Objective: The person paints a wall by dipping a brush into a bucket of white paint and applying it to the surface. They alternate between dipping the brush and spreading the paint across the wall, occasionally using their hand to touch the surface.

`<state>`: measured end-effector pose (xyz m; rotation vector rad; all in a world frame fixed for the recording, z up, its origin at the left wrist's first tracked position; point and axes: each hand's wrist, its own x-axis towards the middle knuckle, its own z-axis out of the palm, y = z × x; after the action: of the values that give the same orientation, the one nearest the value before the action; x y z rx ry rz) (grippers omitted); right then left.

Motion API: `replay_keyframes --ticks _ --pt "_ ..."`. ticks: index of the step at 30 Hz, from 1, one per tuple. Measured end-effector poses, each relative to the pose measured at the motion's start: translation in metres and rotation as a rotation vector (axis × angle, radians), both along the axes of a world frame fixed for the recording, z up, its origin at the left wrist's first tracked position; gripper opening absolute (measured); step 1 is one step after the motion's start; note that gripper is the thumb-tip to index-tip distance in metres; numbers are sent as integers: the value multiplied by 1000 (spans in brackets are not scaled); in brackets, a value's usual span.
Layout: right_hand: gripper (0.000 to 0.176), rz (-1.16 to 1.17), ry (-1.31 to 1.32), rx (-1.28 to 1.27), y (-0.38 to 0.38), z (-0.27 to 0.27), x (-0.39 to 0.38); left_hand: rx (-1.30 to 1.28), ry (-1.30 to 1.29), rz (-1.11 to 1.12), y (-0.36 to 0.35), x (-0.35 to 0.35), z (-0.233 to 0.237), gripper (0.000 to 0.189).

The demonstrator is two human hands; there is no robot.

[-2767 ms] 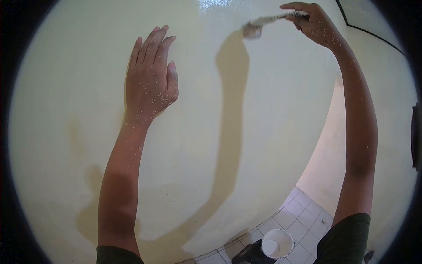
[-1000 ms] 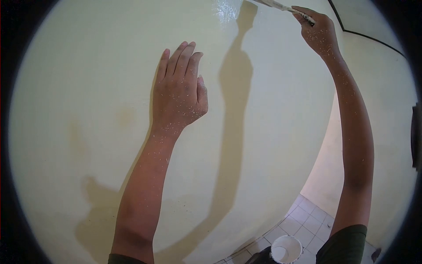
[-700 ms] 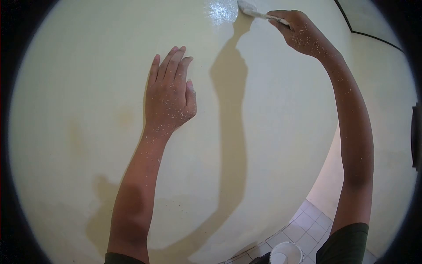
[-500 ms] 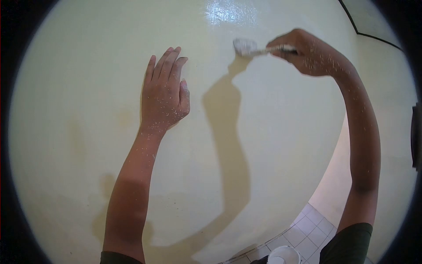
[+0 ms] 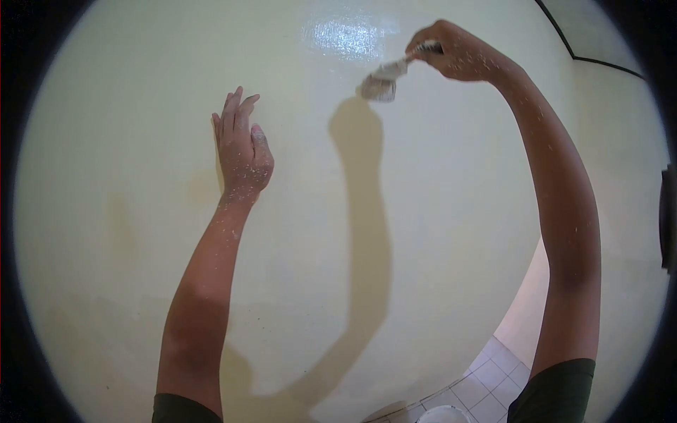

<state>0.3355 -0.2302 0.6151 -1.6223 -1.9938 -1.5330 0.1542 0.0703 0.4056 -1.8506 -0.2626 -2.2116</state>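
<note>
My right hand (image 5: 462,53) is closed round the handle of a paintbrush (image 5: 381,84), high on the right. The brush's bristles, coated in whitish paint, point down and left and seem to meet the pale yellow wall (image 5: 296,247). To the left, my left hand (image 5: 243,144) is raised against the wall with its fingers stretched out, holding nothing. Whether its whole palm touches the wall cannot be seen. White specks of paint dot both hands and forearms.
A white bucket (image 5: 444,414) stands on the tiled floor (image 5: 486,377) at the bottom, partly cut off. A dark cable (image 5: 557,32) runs along the upper right. A dark object (image 5: 665,218) is at the right edge. Glare brightens the wall at the top.
My right hand has moved up and left, and the paintbrush has swung from nearly level to bristles down. My left hand has shifted left and turned slightly sideways, fingers still extended.
</note>
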Motion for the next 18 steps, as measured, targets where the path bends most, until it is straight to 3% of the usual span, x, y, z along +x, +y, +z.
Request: replay_keyframes --ticks 2,3,9,13,15,18 --pt "21 -26 37 122 15 14 -7 -1 -20 35 3 4 -10 54" --pt "21 -42 185 146 20 21 -18 20 -16 76 1 4 -16 54" --pt "18 -42 292 338 15 12 -42 77 7 163 -13 5 -17 55" --pt "13 -62 126 293 8 10 -13 76 11 165 -13 6 -12 54" --pt "21 -59 6 236 8 4 1 77 17 162 -14 6 -13 52" --pt "20 -38 114 140 6 -29 11 86 17 167 -13 5 -16 50"
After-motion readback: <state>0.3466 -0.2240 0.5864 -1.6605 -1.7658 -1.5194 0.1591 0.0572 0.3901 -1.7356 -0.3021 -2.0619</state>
